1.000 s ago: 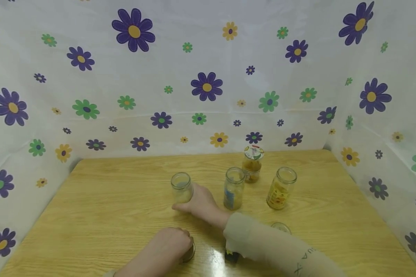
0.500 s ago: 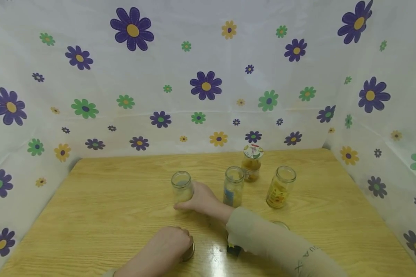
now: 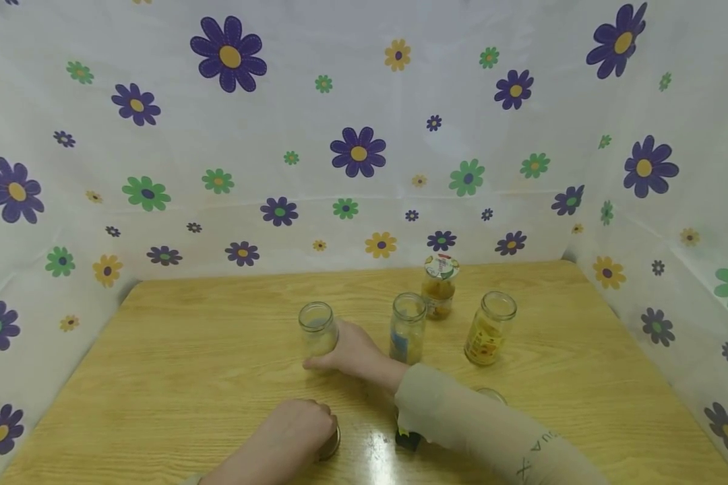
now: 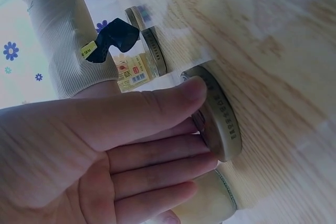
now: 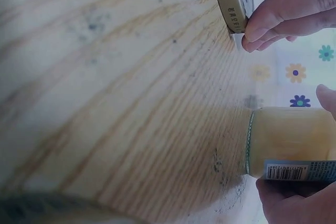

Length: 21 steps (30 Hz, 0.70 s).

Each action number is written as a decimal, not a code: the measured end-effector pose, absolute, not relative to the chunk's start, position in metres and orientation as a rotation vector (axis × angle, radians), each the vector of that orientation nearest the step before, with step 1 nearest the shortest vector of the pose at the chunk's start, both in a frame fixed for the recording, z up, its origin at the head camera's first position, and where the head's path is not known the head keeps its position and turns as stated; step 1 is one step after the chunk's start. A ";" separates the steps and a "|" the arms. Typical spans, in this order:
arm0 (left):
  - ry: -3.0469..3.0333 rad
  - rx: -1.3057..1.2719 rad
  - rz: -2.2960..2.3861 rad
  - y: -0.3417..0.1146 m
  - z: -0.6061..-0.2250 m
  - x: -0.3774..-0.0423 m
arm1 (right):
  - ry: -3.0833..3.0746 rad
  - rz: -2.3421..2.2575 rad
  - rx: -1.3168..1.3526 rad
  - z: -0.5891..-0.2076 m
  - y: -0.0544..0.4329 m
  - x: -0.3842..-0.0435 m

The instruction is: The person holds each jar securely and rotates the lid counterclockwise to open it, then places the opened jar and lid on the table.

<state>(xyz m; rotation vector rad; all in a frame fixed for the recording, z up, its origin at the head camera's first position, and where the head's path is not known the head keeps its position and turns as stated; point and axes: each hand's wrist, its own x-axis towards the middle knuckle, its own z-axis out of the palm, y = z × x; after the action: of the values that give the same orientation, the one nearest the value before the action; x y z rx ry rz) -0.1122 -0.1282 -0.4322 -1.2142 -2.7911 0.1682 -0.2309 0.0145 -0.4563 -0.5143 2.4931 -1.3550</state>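
My right hand (image 3: 359, 353) grips an uncapped glass jar (image 3: 318, 330) low on its side, thumb at the front. The jar stands upright on the table, and the right wrist view shows pale contents or tint in the jar (image 5: 294, 135) and a blue label with a barcode. Nearer the front edge, my left hand (image 3: 288, 431) pinches a round metal jar lid (image 3: 330, 443) between thumb and fingers. In the left wrist view, the lid (image 4: 220, 116) stands on its edge or nearly so, its rim at the tabletop; the lid and the jar are apart.
Right of the held jar stand an open jar with a blue label (image 3: 408, 330), a lidded jar with yellow-brown contents (image 3: 439, 289) and an open jar with a yellow label (image 3: 490, 330). Another lid (image 3: 491, 396) lies partly behind my right sleeve. Flowered cloth (image 3: 358, 101) encloses the table.
Both hands keep their holds in place. My right forearm has shifted slightly, so the sleeve covers more of the lid behind it. The head view has drifted a little.
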 end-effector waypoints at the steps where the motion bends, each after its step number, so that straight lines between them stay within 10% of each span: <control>1: -2.791 -1.215 0.166 -0.128 -0.432 -0.112 | 2.494 -1.351 -0.513 -0.456 0.014 -0.231; 21: -2.769 -1.228 0.157 -0.131 -0.433 -0.112 | 2.506 -1.335 -0.516 -0.454 0.013 -0.230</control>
<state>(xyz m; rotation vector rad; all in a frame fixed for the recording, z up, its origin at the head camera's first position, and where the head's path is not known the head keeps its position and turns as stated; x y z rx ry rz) -0.1122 -0.1313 -0.4330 -1.2276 -2.7687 0.1567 -0.2304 0.0130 -0.4541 -0.5158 2.5063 -1.3349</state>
